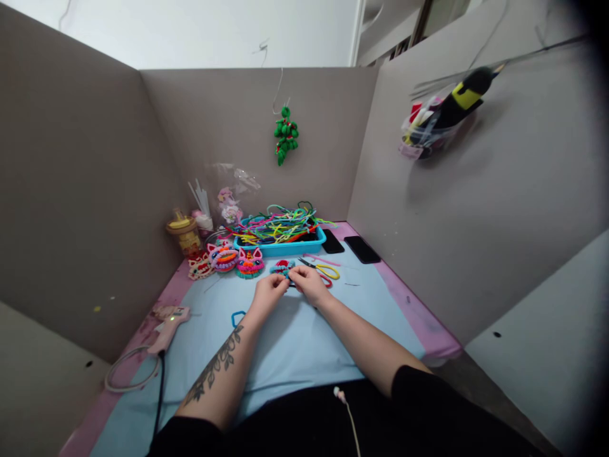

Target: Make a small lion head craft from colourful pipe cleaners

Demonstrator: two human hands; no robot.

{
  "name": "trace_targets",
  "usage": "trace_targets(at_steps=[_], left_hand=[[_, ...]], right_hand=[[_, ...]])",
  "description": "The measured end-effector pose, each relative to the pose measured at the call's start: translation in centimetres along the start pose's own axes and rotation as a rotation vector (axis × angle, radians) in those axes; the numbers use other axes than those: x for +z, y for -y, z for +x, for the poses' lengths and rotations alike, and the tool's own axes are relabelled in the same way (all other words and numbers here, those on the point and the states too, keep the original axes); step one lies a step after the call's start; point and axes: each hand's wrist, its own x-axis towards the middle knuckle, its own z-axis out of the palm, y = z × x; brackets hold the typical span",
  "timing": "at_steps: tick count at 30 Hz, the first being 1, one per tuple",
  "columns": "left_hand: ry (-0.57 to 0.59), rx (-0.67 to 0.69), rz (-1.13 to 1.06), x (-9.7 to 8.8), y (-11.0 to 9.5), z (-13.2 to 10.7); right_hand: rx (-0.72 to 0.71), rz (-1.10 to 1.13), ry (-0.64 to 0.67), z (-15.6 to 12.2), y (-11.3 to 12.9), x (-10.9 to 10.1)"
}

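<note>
2 hands pinch 1 fuzzy craft piece (282,269).
The left hand (269,293) and right hand (309,284) press fingertips onto its blue-and-red fluff from either side, beside yellow-handled scissors (328,272).

Both hands meet over the bench (304,343): the left hand (269,293) and right hand (309,284) pinch a small blue and red fuzzy piece (281,267) between their fingers (294,275). Just beyond it lie yellow scissors (325,270) and a blue tray (280,244) heaped with pipe cleaners (278,225). Finished lion heads (235,260) sit left of the tray. A glue gun (167,322) lies at the bench's left edge, two phones (349,245) at the right.
</note>
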Motion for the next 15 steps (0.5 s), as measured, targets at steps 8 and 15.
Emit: trace_targets(at_steps=[8, 15], left_hand=[[-0.009, 0.037, 0.144, 0.2, 1.0, 0.4], [-0.204, 0.465, 0.186, 0.4, -0.1, -1.3]], right_hand=[[-0.076, -0.181, 0.002, 0.0, 0.3, -0.3], [-0.051, -0.005, -0.193, 1.1, -0.9, -1.3]])
